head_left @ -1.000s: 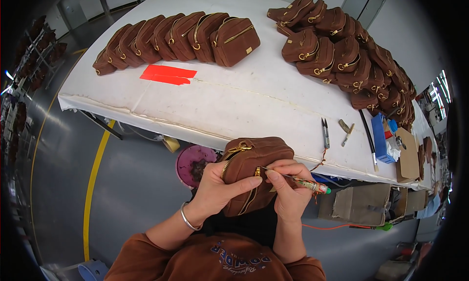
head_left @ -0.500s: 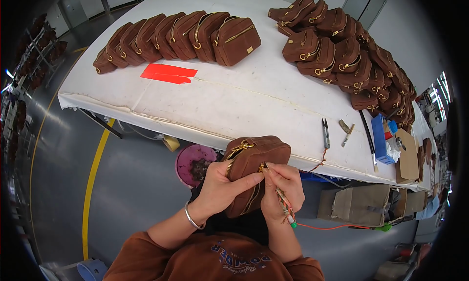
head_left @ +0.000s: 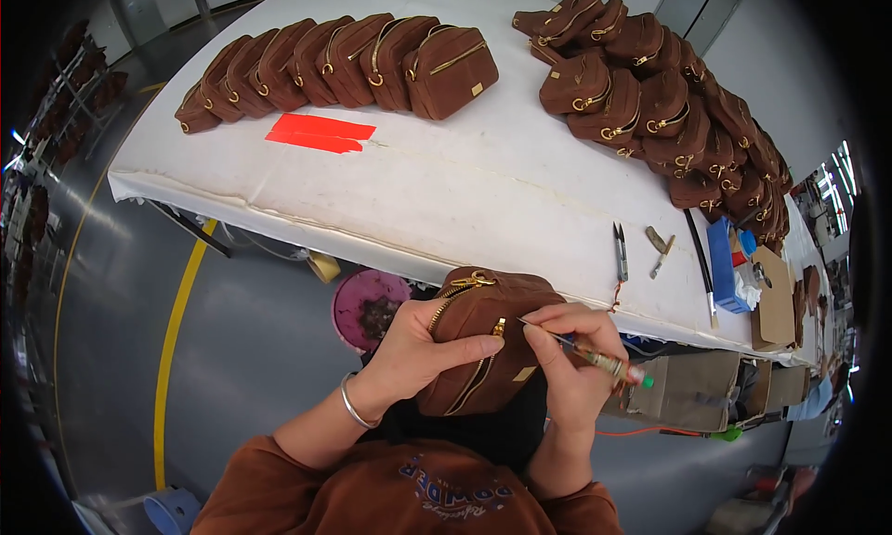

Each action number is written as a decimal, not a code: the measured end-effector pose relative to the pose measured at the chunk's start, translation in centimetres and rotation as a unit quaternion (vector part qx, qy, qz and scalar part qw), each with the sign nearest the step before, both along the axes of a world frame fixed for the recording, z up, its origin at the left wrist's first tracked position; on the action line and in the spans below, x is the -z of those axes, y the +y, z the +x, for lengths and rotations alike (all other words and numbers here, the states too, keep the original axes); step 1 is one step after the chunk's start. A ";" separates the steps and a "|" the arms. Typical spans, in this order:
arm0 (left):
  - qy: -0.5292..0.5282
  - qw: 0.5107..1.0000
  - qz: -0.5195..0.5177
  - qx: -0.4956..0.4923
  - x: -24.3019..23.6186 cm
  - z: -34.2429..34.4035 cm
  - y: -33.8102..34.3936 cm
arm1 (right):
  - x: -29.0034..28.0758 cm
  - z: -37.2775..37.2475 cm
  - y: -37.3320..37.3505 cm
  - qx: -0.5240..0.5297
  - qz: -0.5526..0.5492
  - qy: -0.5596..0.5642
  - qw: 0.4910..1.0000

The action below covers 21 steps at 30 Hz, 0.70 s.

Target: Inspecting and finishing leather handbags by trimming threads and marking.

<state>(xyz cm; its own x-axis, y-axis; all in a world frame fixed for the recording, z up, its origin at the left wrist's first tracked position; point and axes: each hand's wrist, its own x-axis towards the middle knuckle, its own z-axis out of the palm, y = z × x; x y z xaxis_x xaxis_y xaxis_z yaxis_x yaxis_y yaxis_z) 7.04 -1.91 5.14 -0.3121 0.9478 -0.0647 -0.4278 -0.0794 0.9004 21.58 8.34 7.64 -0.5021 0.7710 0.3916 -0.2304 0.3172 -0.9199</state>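
My left hand [head_left: 413, 354] grips a small brown zippered bag [head_left: 506, 289] in front of my body, its thumb pressed by the gold zipper pull [head_left: 500, 327]. A second gold zipper with a ring runs along the bag's upper left edge, and a small gold tag sits at its lower right. My right hand [head_left: 576, 358] is closed round a slim tool [head_left: 609, 363] with a thin metal point, a wrapped, patterned handle and a green end. The tip is close to the bag's face, right of the pull; whether it touches I cannot tell.
On the white table [head_left: 446, 200] stand a row of brown bags [head_left: 344, 66] and a heap of more [head_left: 669, 107]. Snips [head_left: 621, 254], a brush [head_left: 662, 256] and a blue box [head_left: 728, 265] lie at the right. Below are a pink bin [head_left: 348, 307] and cardboard boxes [head_left: 688, 391].
My right hand with the tool has moved right, away from the zipper pull, uncovering it and the gold tag. The tool has swung toward horizontal. My left hand still holds the bag.
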 end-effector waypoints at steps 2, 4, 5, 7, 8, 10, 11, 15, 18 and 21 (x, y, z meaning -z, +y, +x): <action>-0.012 1.000 0.006 0.014 -0.3 -0.1 -0.1 | -0.1 -0.1 0.6 -0.031 -0.033 0.020 0.999; -0.024 0.999 0.012 0.026 -0.2 -0.3 -0.1 | -0.2 0.1 1.5 -0.056 -0.003 -0.002 0.998; -0.024 0.999 0.008 0.039 0.0 -0.4 -0.2 | -0.1 0.2 1.8 -0.080 0.027 -0.024 0.996; -0.025 0.998 0.004 0.051 0.0 -0.5 -0.3 | 0.0 0.3 2.0 -0.095 0.011 -0.021 0.995; -0.019 0.998 0.002 0.053 -0.1 -0.5 -0.3 | 0.0 0.3 2.0 -0.108 -0.004 -0.017 0.994; -0.013 0.998 0.000 0.055 -0.1 -0.6 -0.3 | 0.0 0.3 2.0 -0.112 -0.011 -0.019 0.993; -0.011 0.998 0.001 0.057 0.1 -0.6 -0.3 | 0.1 0.4 2.0 -0.117 -0.018 -0.019 0.993; -0.009 0.998 0.002 0.059 0.3 -0.5 -0.2 | 0.1 0.5 1.8 -0.115 -0.026 -0.017 0.993; -0.006 0.998 0.003 0.065 0.1 -0.6 -0.3 | 0.2 0.5 1.7 -0.119 -0.027 -0.014 0.992; 0.000 0.998 -0.001 0.069 0.0 -0.7 -0.4 | 0.3 0.5 1.7 -0.122 -0.024 -0.023 0.992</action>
<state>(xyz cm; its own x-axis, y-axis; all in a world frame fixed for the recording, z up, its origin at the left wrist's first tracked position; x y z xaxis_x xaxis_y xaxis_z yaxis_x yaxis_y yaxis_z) 6.36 -2.36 5.10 -0.1794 0.9816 -0.0656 -0.4344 -0.0192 0.9005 22.09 10.00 7.38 -0.6930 0.6408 0.3302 -0.2528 0.2129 -0.9438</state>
